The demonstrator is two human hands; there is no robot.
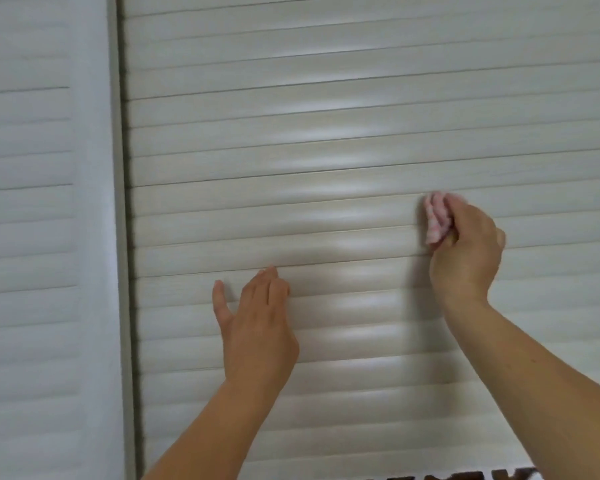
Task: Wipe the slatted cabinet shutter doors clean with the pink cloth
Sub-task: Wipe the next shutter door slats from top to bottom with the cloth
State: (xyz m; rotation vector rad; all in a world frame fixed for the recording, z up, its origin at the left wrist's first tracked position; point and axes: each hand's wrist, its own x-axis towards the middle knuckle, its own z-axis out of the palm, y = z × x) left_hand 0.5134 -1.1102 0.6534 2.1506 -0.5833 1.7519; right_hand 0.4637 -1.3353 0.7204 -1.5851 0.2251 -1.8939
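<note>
Pressing pink cloth (438, 219) on shutter door (326, 140) w/ right hand (466, 251).
Cloth bunched under curled fingers; left hand (257, 327) flat, fingers spread.

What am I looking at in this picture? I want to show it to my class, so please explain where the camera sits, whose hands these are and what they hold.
There is no machine here: a person works with two bare hands. The single picture comes from a wide-angle camera worn on the person's head, looking forward at the hands, so the arms come in from the bottom edge. In front stands a pale slatted shutter door, with a second shutter door to its left behind a vertical frame post. The right hand has its grip closed on a bunched pink cloth against the slats. The left hand is open and empty, fingers reaching up to the slats; whether it touches them is unclear.
</note>
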